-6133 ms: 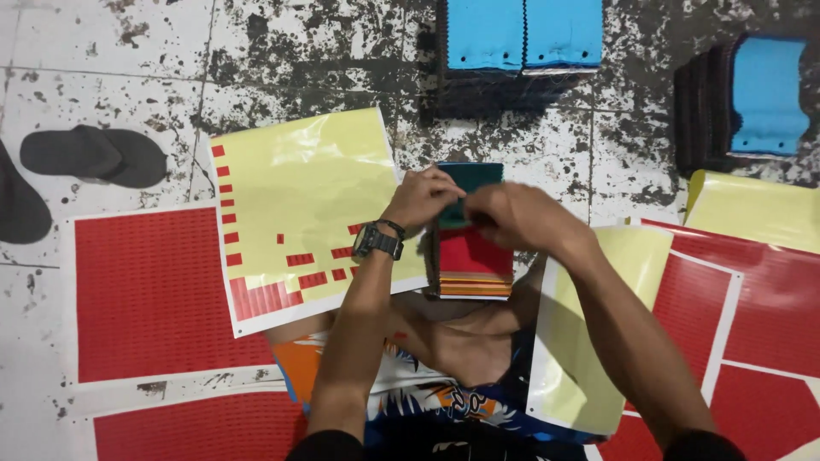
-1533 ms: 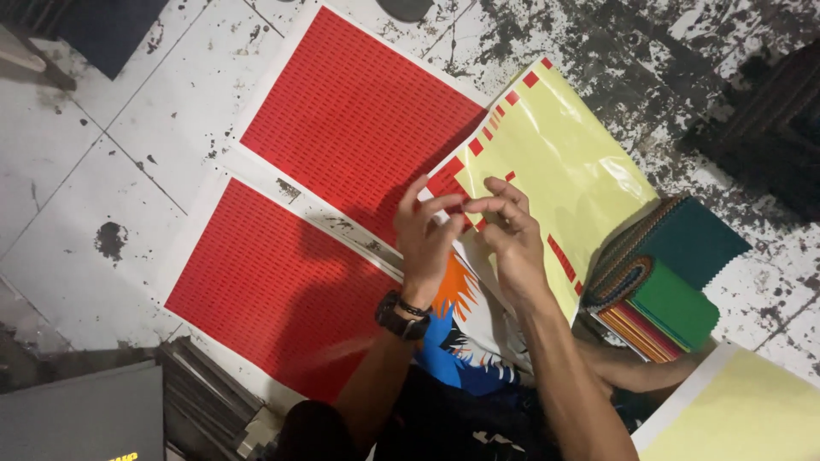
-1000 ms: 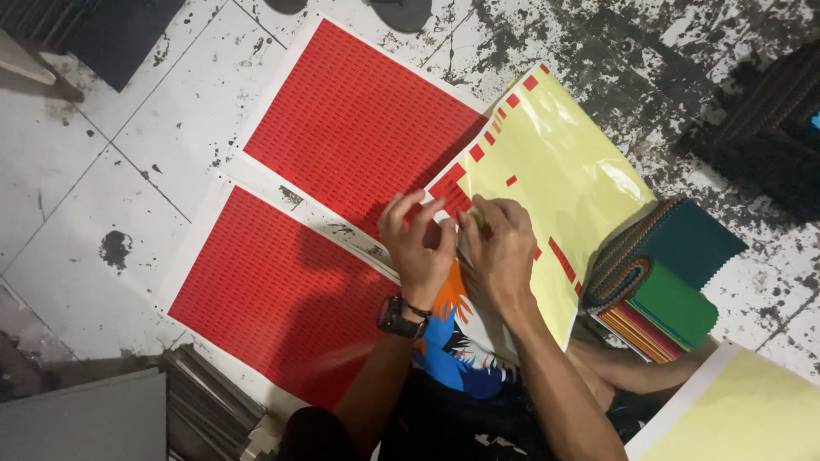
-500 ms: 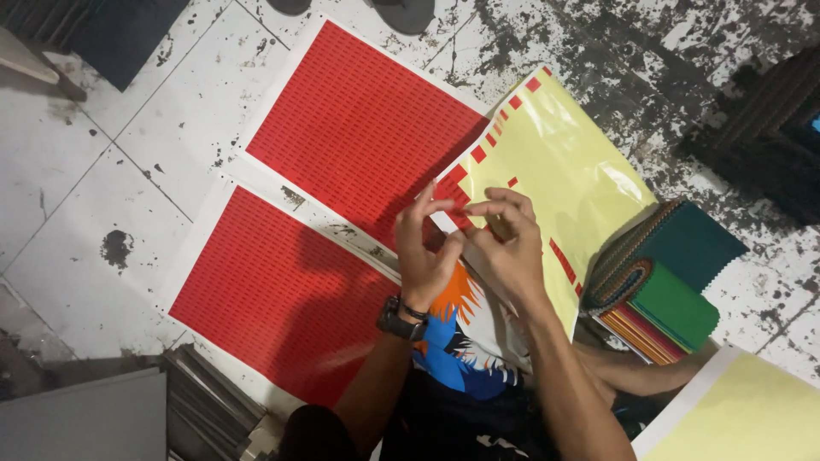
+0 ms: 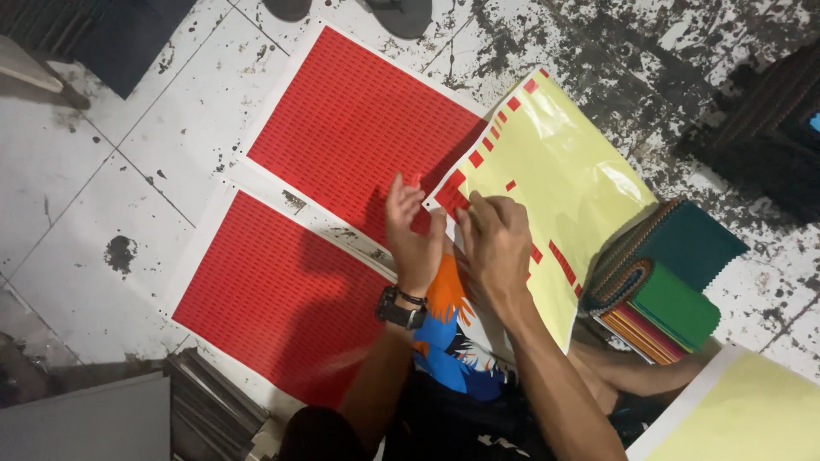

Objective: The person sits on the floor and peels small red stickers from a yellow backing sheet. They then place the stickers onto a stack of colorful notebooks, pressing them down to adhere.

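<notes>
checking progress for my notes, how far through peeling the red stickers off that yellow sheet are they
Mostly done on this sheet: the yellow backing sheet is nearly bare, with only a few red stickers along its edges. In hand: the left hand and right hand meet at its lower left corner, fingers pinching there. Left: two full red sticker sheets and lie untouched on the floor.

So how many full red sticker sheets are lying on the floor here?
2. One red sticker sheet lies at top centre; the second red sticker sheet lies below-left of it, beside the left hand. Others may lie outside the view.
</notes>
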